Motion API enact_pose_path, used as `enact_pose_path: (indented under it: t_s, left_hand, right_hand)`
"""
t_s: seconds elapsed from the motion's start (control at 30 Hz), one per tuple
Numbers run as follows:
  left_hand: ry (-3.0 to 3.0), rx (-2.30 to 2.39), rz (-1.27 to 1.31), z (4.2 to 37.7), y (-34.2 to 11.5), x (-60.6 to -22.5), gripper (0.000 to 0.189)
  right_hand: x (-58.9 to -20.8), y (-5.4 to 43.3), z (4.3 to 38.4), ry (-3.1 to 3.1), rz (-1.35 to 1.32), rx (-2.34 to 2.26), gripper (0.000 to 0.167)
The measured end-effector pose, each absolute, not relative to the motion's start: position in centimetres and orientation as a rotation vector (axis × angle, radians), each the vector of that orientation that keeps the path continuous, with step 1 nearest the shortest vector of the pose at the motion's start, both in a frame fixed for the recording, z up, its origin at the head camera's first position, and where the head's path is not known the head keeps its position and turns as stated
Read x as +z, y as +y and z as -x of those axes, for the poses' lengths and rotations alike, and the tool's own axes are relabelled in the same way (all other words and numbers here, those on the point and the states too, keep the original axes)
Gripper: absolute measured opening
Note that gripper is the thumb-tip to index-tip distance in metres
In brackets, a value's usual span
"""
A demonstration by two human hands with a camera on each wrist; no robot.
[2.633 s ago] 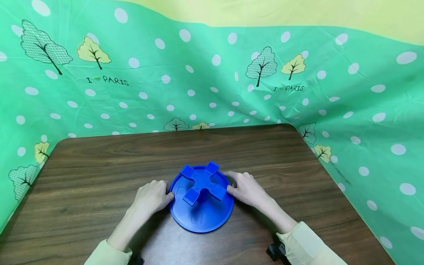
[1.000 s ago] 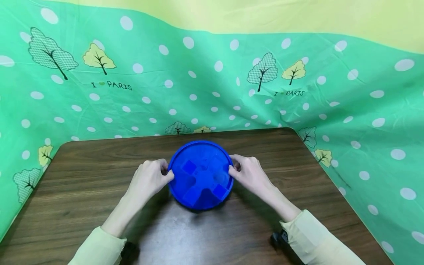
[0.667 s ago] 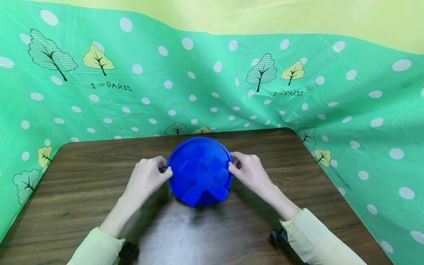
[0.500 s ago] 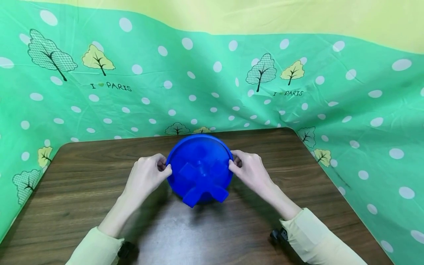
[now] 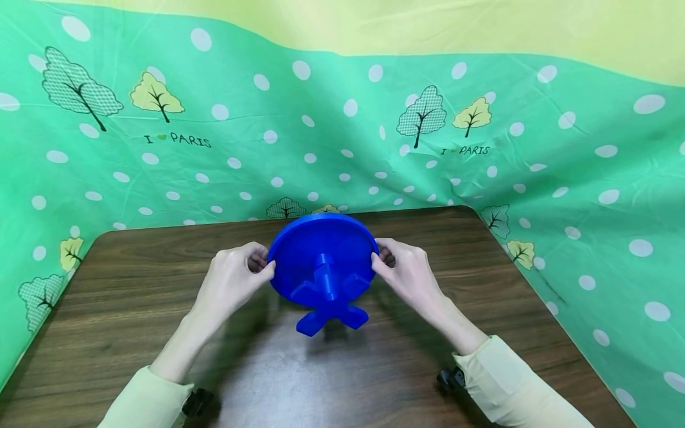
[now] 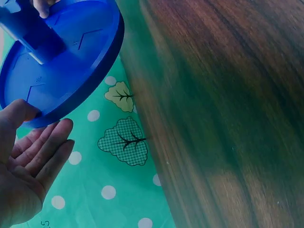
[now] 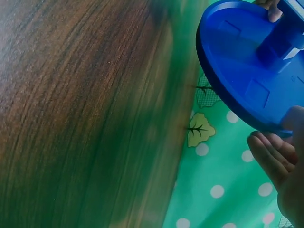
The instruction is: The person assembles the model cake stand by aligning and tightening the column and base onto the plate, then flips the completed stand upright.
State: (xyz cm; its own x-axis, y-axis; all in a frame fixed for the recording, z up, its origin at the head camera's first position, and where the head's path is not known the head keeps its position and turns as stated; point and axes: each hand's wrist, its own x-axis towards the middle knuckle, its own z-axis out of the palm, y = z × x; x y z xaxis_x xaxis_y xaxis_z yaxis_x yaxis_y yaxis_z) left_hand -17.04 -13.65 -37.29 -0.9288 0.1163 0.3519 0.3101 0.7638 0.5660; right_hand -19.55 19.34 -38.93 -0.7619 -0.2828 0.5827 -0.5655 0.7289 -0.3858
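Note:
A round blue disc (image 5: pixel 321 235) with a raised rim is held tilted over the table, its flat inner side facing me. From its middle a blue post (image 5: pixel 324 279) leads to a four-armed cross piece (image 5: pixel 330 311), which points down toward the front. My left hand (image 5: pixel 232 276) pinches the rim at the left, thumb on the inner side. At the opposite edge my right hand (image 5: pixel 405 268) pinches the rim the same way. Both wrist views show the disc (image 6: pixel 90 52) (image 7: pixel 232 61) with square outlines marked on its face and the fingers behind the rim.
The brown wood-grain table (image 5: pixel 160 285) extends around the disc on all sides. A green dotted cloth (image 5: pixel 332 131) with printed trees hangs behind it and along both sides. Small black devices (image 5: pixel 197 403) sit at the sleeve cuffs.
Both hands have raised the disc and moved it away from me. It has tipped, its far edge rising, so the post shows and the cross piece swings down toward the front.

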Motion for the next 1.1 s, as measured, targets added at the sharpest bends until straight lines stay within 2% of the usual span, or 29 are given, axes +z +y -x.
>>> enact_pose_path:
  t_s: [0.7, 1.1]
  left_hand:
    - [-2.51, -0.907, 0.505, 16.8, -14.5, -37.8, 0.013]
    - [-2.417, -0.734, 0.612, 16.3, -14.9, -38.5, 0.021]
  right_hand:
    - [-39.1, 19.9, 19.2, -2.382, -0.698, 0.792, 0.013]
    - [-39.7, 20.4, 19.0, -2.342, -0.801, 0.787, 0.022]
